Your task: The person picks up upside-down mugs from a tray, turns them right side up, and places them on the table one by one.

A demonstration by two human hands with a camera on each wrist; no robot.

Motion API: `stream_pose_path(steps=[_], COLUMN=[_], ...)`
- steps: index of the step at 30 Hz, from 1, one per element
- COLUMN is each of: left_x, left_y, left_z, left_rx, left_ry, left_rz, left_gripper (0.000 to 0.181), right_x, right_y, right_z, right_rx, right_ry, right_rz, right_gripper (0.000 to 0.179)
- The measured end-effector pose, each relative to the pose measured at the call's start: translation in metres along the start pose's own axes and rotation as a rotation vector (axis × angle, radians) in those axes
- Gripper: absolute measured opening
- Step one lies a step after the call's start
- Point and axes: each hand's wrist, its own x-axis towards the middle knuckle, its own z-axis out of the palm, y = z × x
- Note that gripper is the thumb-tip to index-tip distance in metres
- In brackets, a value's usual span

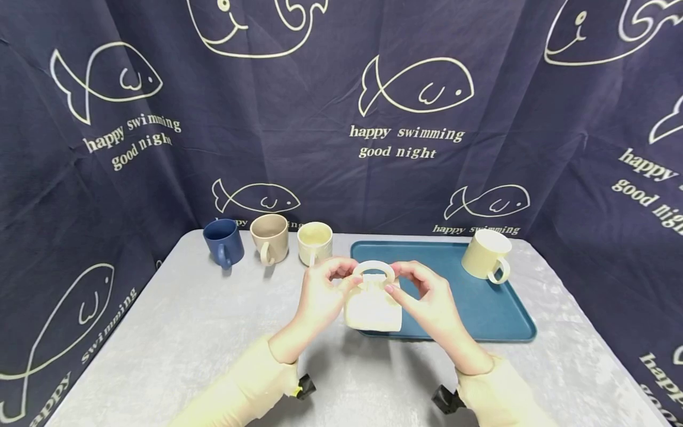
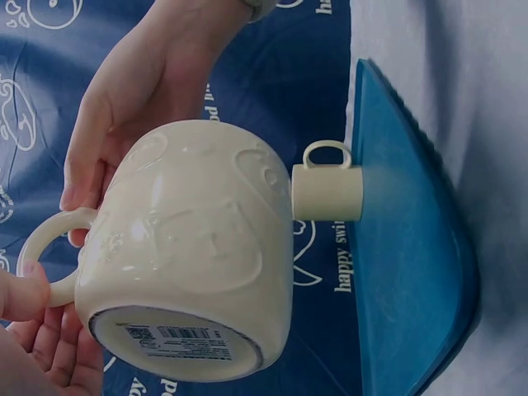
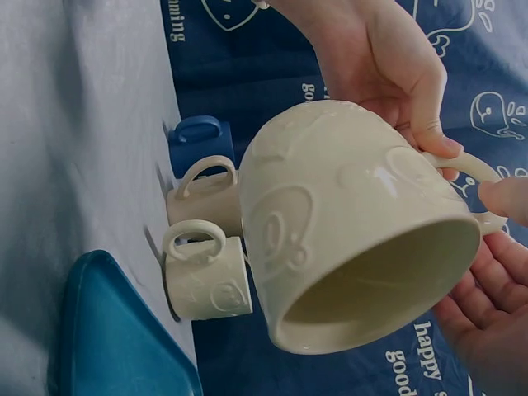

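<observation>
A cream mug [image 1: 373, 308] with raised patterns is held in the air on its side, its handle uppermost. My left hand [image 1: 320, 290] pinches one end of the handle between thumb and fingers. On the other end, my right hand [image 1: 434, 299] pinches with its thumb and fingers. In the left wrist view the mug's base shows a printed label [image 2: 179, 342]; its open mouth [image 3: 379, 285] appears in the right wrist view. Below and behind the mug lies a blue tray [image 1: 491, 320].
Upright at the tray's back right stands another cream mug [image 1: 485, 255]. Along the table's back left are a dark blue mug [image 1: 224, 240], a beige mug [image 1: 270, 237] and a patterned cream mug [image 1: 315, 243]. A dark blue curtain [image 1: 320, 118] hangs behind the grey table [image 1: 160, 344].
</observation>
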Motion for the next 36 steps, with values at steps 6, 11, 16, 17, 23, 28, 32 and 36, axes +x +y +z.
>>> stream_pose_path(steps=[6,11,16,17,23,28,32,36], left_x=[-0.003,-0.004,-0.003,-0.003,0.000,0.003,0.005,0.008], left_y=[0.001,0.004,0.005,0.005,0.007,0.008,0.008,0.008], left_z=[0.003,0.004,0.003,0.003,-0.002,-0.008,-0.012,-0.015], left_rx=[-0.044,-0.062,-0.063,-0.059,-0.039,-0.020,0.009,0.037], left_ry=[0.027,0.018,-0.003,-0.011,-0.099,-0.195,-0.274,-0.352], left_rz=[-0.002,0.000,-0.001,-0.001,-0.008,-0.055,-0.052,-0.034], left_gripper=[0.012,0.012,0.012,0.011,0.012,0.015,0.015,0.017], right_x=[-0.001,-0.001,0.000,0.001,0.003,0.005,0.008,0.011], right_y=[0.003,0.004,0.002,0.002,0.000,0.000,-0.002,-0.003], right_z=[0.001,0.002,0.000,0.000,-0.004,-0.006,-0.010,-0.013], right_rx=[-0.033,-0.043,-0.049,-0.052,-0.077,-0.117,-0.159,-0.186], right_ry=[0.036,0.055,0.049,0.047,0.046,0.022,-0.012,-0.046], right_rz=[-0.030,-0.065,-0.076,-0.079,-0.091,-0.105,-0.116,-0.134], right_gripper=[0.022,0.022,0.021,0.021,0.024,0.026,0.024,0.022])
